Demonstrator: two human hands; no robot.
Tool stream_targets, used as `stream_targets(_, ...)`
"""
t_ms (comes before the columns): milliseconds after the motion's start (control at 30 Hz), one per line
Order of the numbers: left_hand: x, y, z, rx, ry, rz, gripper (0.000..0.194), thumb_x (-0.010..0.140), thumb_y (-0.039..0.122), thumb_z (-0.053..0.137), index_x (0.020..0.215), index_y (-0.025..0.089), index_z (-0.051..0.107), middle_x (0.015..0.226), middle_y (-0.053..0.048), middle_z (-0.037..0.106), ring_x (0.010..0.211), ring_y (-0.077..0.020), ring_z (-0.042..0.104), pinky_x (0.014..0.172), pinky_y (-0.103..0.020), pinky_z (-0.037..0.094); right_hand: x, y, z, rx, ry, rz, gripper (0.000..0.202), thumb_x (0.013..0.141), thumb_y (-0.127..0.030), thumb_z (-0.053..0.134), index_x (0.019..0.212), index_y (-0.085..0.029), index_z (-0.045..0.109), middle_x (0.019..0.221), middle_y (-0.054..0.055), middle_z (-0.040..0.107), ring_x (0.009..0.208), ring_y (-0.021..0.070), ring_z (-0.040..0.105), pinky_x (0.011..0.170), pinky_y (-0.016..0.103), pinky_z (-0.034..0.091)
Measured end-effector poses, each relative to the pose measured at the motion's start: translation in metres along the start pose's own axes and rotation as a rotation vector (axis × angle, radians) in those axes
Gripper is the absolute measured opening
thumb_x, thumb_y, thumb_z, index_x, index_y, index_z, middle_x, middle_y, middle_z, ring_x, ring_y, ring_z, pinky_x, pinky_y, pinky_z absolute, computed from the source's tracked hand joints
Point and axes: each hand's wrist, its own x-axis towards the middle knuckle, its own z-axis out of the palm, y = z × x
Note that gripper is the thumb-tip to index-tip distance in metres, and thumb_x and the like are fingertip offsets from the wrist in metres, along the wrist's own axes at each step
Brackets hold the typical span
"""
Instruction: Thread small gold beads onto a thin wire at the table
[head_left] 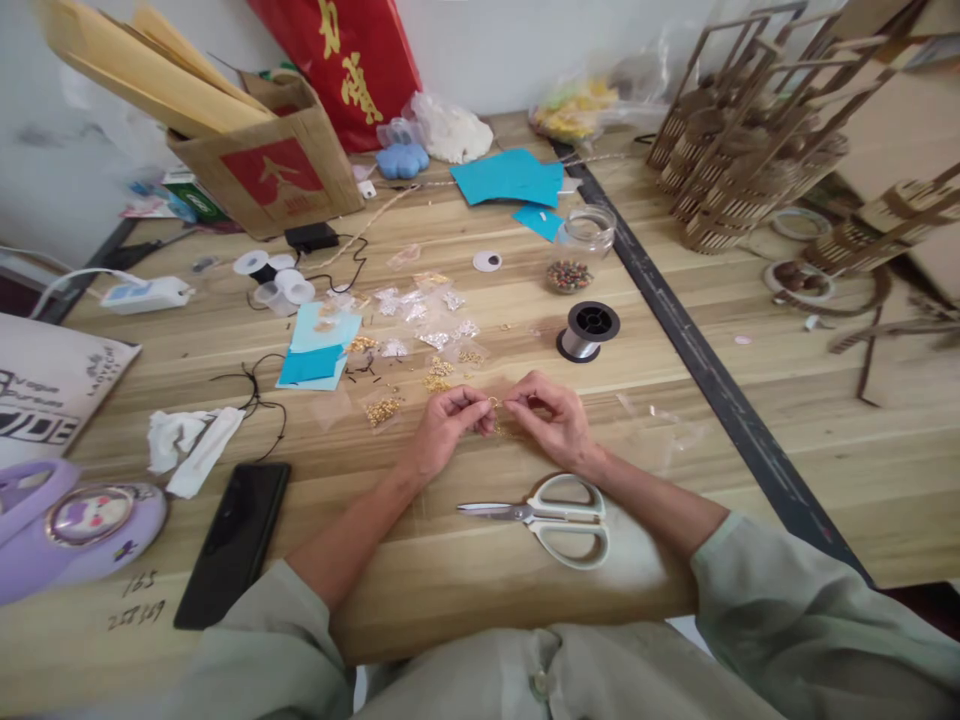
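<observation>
My left hand (448, 425) grips a tiny gold ring (493, 401) at mid-frame by its tips, presumably because a fuller grip would hide it. My right hand (553, 422) has thumb and forefinger pressed together just beside it; whether on the ring's edge or a fine strand, I cannot tell. Below, at lower centre, the scissors (531, 513) lie with handles to the right, perhaps to suit my right hand. Above that hand the spool (582, 345) stands on end, likely against rolling. Left of centre, gold beads (383, 411) sit heaped, probably for easy picking; the phone (234, 545) lies apart at lower left
</observation>
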Motion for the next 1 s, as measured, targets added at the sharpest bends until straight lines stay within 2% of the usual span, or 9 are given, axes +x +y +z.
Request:
stream_targets(100,-0.0009,-0.0007,0.0013,0.039,0.025,0.014,0.018,0.075,0.029,0.069,0.076,0.012,0.063,0.064,-0.002,0.063,0.059,-0.0109,0.058,0.060,-0.024,0.047,-0.0006,-0.0048,0.0001,-0.086,-0.056,-0.100,0.010,0.087,-0.023,0.056,0.085,-0.019,0.064,0.076,0.004,0.061,0.071,0.0143,0.056,0.063,0.028,0.046)
stream_targets(200,-0.0014,-0.0005,0.0022,0.067,0.032,0.015,0.020,0.075,0.031,0.069,0.077,0.012,0.063,0.063,-0.002,0.063,0.059,-0.0114,0.058,0.060,-0.025,0.047,-0.0005,-0.0065,0.0008,-0.120,-0.059,-0.128,0.009,0.088,-0.021,0.055,0.086,-0.019,0.063,0.077,0.005,0.062,0.072,0.0146,0.057,0.064,0.028,0.047)
stream_targets(600,-0.0027,0.0022,0.0077,0.153,0.089,0.048,0.022,0.071,0.033,0.071,0.074,0.012,0.064,0.061,-0.002,0.065,0.057,-0.0114,0.059,0.057,-0.024,0.050,-0.0015,-0.0017,0.0024,-0.172,-0.015,-0.092,0.008,0.087,-0.022,0.056,0.081,-0.019,0.061,0.074,0.004,0.060,0.068,0.0140,0.056,0.061,0.027,0.046)
stream_targets(767,-0.0038,0.0053,0.0093,0.210,0.111,0.059,0.021,0.071,0.031,0.071,0.073,0.011,0.065,0.060,-0.002,0.065,0.056,-0.0115,0.059,0.058,-0.024,0.049,-0.0018,-0.0005,0.0024,-0.215,-0.036,-0.139,0.010,0.087,-0.021,0.054,0.081,-0.019,0.061,0.075,0.004,0.060,0.069,0.0139,0.056,0.061,0.026,0.046)
stream_targets(1000,-0.0038,0.0069,0.0096,0.202,0.100,0.058,0.022,0.067,0.031,0.074,0.073,0.011,0.065,0.061,-0.003,0.065,0.057,-0.0123,0.060,0.059,-0.024,0.050,-0.0035,0.0019,0.0029,-0.233,-0.064,-0.120,0.011,0.088,-0.022,0.053,0.081,-0.019,0.061,0.075,0.004,0.059,0.067,0.0141,0.056,0.059,0.026,0.045)
